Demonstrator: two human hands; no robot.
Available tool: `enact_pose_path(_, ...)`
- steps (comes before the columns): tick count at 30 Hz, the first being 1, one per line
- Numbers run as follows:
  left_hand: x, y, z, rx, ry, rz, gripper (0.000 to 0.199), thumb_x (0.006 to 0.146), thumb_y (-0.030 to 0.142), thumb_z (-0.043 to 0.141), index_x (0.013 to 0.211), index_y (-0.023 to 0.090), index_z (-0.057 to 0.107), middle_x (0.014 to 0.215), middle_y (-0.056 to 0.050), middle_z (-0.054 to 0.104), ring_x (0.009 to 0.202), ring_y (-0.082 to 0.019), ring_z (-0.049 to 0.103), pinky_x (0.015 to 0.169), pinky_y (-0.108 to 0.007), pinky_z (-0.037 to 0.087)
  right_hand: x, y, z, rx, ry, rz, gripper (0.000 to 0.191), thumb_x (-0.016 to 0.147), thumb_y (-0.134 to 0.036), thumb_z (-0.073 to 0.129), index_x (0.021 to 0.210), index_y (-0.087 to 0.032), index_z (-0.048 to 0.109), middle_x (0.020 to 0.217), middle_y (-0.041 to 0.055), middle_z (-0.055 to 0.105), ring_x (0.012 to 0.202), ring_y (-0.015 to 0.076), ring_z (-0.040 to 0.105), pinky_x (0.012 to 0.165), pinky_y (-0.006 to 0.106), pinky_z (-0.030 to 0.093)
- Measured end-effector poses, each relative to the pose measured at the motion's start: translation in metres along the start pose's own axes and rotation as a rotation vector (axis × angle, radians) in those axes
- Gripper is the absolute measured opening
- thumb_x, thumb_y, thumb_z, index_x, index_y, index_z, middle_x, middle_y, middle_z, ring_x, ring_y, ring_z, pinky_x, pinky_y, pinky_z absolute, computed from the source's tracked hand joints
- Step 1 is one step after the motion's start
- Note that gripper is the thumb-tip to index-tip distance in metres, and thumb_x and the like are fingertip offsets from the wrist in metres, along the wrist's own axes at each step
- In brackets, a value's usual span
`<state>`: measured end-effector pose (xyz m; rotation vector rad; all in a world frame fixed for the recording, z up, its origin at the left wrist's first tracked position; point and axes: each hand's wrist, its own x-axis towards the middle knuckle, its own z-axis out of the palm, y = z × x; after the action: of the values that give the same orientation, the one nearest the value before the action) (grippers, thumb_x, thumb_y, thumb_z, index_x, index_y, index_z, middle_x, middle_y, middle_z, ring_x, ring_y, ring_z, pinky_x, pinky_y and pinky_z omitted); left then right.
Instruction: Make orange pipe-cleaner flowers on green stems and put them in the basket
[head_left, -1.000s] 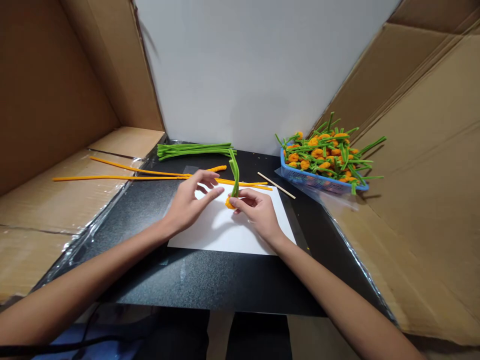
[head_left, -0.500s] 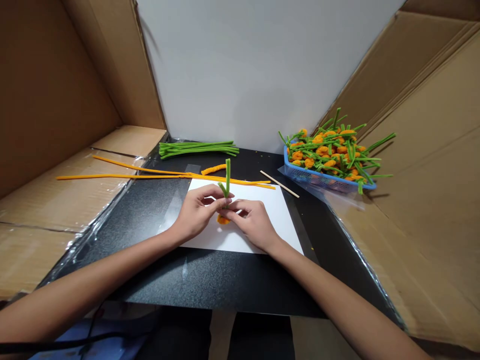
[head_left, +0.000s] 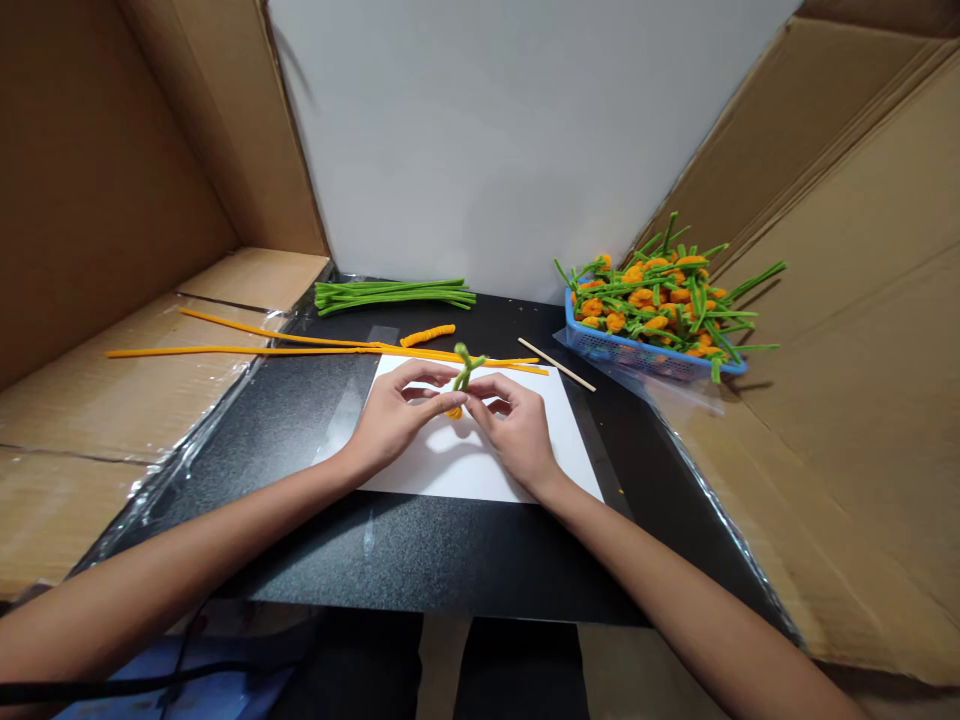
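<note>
Over the white sheet (head_left: 480, 470), my left hand (head_left: 397, 412) and my right hand (head_left: 514, 425) meet fingertip to fingertip. Between them they pinch a small pipe-cleaner piece (head_left: 466, 368), green and forked on top, with a coiled orange part showing below the fingertips. Both hands are closed on it. Just behind lie long orange pipe cleaners (head_left: 322, 351), and a short orange coil (head_left: 427, 336) rests beyond them.
A bundle of green pipe cleaners (head_left: 397, 294) lies at the back of the black table (head_left: 450, 560). A wooden stick (head_left: 556, 364) is right of it. The blue basket (head_left: 637, 349) holds several orange-and-green pieces. Cardboard walls (head_left: 847, 330) stand on both sides.
The held piece has turned and tilted: its green stems now look shorter, and the orange part sits higher, closer to the fingertips. Both hands still pinch it.
</note>
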<state>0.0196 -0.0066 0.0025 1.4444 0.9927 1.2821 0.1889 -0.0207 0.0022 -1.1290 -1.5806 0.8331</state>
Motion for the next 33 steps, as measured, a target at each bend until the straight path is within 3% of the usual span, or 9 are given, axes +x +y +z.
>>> enact_pose_path(4, -0.003, -0.005, 0.005, -0.203, -0.060, -0.244, 0.036, 0.070, 0.039, 0.086, 0.097, 0.017, 0.074, 0.094, -0.008, 0.077, 0.085, -0.021, 0.073, 0.080, -0.036, 0.060, -0.002, -0.002, 0.001, 0.042, 0.074, -0.017, 0.008, 0.086, -0.029, 0.067, 0.088, -0.021, 0.068, 0.089, 0.0051, 0.074, 0.083, 0.0198, 0.069, 0.071, 0.031, 0.053)
enact_pose_path(8, -0.007, -0.007, 0.008, -0.423, 0.006, -0.391, 0.036, 0.063, 0.027, 0.090, 0.092, 0.016, 0.072, 0.090, -0.007, 0.078, 0.088, -0.020, 0.074, 0.089, -0.036, 0.058, -0.003, -0.004, 0.002, 0.081, 0.090, -0.043, 0.009, 0.086, -0.029, 0.067, 0.090, -0.022, 0.063, 0.091, 0.0050, 0.071, 0.085, 0.0197, 0.068, 0.070, 0.029, 0.053)
enact_pose_path(12, -0.007, -0.004, 0.006, -0.352, -0.041, -0.369, 0.032, 0.060, 0.025, 0.090, 0.086, 0.015, 0.074, 0.088, -0.007, 0.078, 0.085, -0.021, 0.074, 0.088, -0.036, 0.057, 0.000, -0.005, -0.001, 0.076, -0.063, -0.046, 0.016, 0.086, -0.033, 0.070, 0.098, -0.023, 0.067, 0.098, 0.0053, 0.067, 0.085, 0.0182, 0.063, 0.068, 0.028, 0.051)
enact_pose_path(15, -0.006, -0.005, 0.005, -0.307, -0.057, -0.345, 0.032, 0.060, 0.024, 0.090, 0.088, 0.016, 0.076, 0.091, -0.007, 0.079, 0.088, -0.023, 0.074, 0.088, -0.036, 0.057, 0.001, -0.006, -0.004, 0.049, -0.158, -0.072, 0.014, 0.087, -0.037, 0.071, 0.090, -0.023, 0.073, 0.097, 0.0057, 0.064, 0.086, 0.0182, 0.061, 0.065, 0.027, 0.050)
enact_pose_path(20, -0.005, -0.008, 0.004, -0.450, -0.138, -0.467, 0.029, 0.069, 0.024, 0.086, 0.095, 0.016, 0.076, 0.090, -0.009, 0.079, 0.082, -0.021, 0.075, 0.086, -0.036, 0.060, 0.003, -0.005, -0.007, 0.155, -0.093, -0.003, 0.019, 0.085, -0.039, 0.074, 0.081, -0.020, 0.074, 0.087, 0.0046, 0.069, 0.077, 0.0171, 0.064, 0.067, 0.029, 0.052)
enact_pose_path(27, -0.002, -0.002, 0.006, -0.589, -0.094, -0.512, 0.023, 0.076, 0.008, 0.076, 0.099, 0.007, 0.077, 0.097, -0.015, 0.078, 0.088, -0.021, 0.076, 0.097, -0.033, 0.057, 0.012, 0.002, -0.009, 0.294, -0.090, 0.087, 0.027, 0.078, -0.045, 0.078, 0.077, -0.019, 0.071, 0.074, 0.0020, 0.070, 0.067, 0.0169, 0.067, 0.070, 0.032, 0.057)
enact_pose_path(30, -0.003, -0.002, 0.007, -0.626, -0.105, -0.506, 0.021, 0.079, 0.007, 0.072, 0.100, 0.006, 0.076, 0.099, -0.015, 0.077, 0.089, -0.021, 0.075, 0.097, -0.033, 0.057, 0.013, 0.000, -0.012, 0.222, -0.103, 0.065, 0.025, 0.081, -0.043, 0.076, 0.077, -0.019, 0.070, 0.075, 0.0020, 0.071, 0.067, 0.0165, 0.066, 0.067, 0.031, 0.055)
enact_pose_path(33, -0.003, -0.002, 0.007, -0.620, -0.079, -0.518, 0.020, 0.079, 0.006, 0.072, 0.098, 0.007, 0.076, 0.098, -0.014, 0.077, 0.085, -0.018, 0.075, 0.092, -0.029, 0.059, 0.013, -0.005, -0.016, 0.002, -0.087, -0.052, 0.019, 0.086, -0.038, 0.072, 0.079, -0.021, 0.072, 0.082, 0.0027, 0.073, 0.073, 0.0164, 0.066, 0.069, 0.031, 0.051)
